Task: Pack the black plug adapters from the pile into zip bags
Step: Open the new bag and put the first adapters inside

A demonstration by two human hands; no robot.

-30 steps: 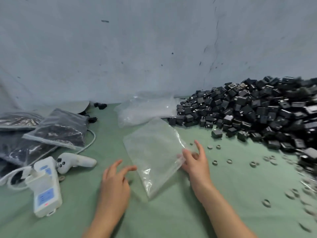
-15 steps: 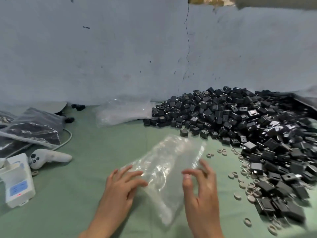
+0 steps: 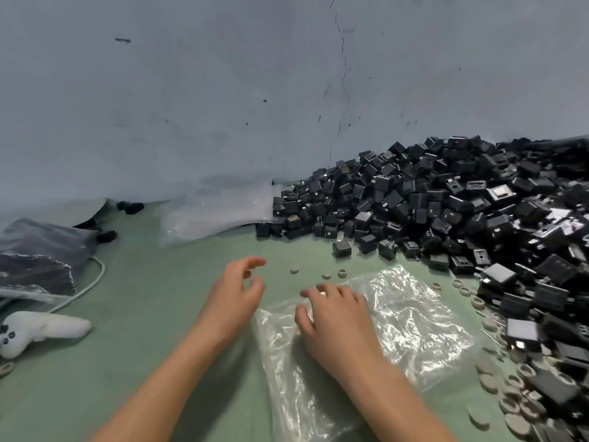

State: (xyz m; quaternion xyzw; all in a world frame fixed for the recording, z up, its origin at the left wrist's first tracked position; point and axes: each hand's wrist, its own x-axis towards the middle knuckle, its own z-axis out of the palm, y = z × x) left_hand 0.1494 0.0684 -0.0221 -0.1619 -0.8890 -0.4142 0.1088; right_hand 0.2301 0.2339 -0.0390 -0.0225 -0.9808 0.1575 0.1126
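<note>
On the zip bag point(image 3: 414, 327), right hand point(image 3: 334, 323) lies palm-down, left hand point(image 3: 232, 298) beside.

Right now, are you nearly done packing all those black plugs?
Not nearly. Done: filled zip bags with dark contents lie at the far left. In hand: the right hand rests on an empty clear zip bag, and the left hand hovers beside it, holding nothing. Left: a huge pile of black plug adapters against the wall, with spare empty bags next to it.
</note>
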